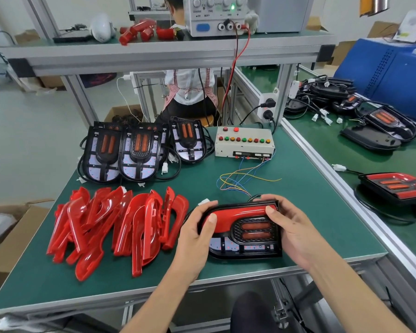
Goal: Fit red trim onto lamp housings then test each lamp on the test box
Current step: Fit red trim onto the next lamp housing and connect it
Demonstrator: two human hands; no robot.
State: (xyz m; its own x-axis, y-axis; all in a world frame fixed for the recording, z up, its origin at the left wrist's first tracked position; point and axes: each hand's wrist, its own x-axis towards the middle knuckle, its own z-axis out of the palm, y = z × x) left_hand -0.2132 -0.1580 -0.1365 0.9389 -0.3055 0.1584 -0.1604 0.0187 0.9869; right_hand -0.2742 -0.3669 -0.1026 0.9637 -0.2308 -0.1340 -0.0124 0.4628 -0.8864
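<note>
— Where was the lamp housing [244, 233]?

— Low and centre-right in the frame, on the green matte tabletop [298, 207]: a black rounded shell with a glossy red trim [238, 213] laid along its upper edge.

— And the hands?

— The left hand [195, 233] gripped its left end, fingers curled behind, thumb on the trim. The right hand [291, 227] clasped the right end.

— Anything nearby?

— A heap of curved, shiny red trims [115, 227] at lower left; the boxy grey test box [244, 143] above centre.

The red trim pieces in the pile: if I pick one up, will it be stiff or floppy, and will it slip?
Each red trim piece looks like thin moulded plastic, so probably stiff and light. The glossy surface may be slippery. They lie interlocked in the pile on the green table, so lifting one could drag its neighbours.
</note>
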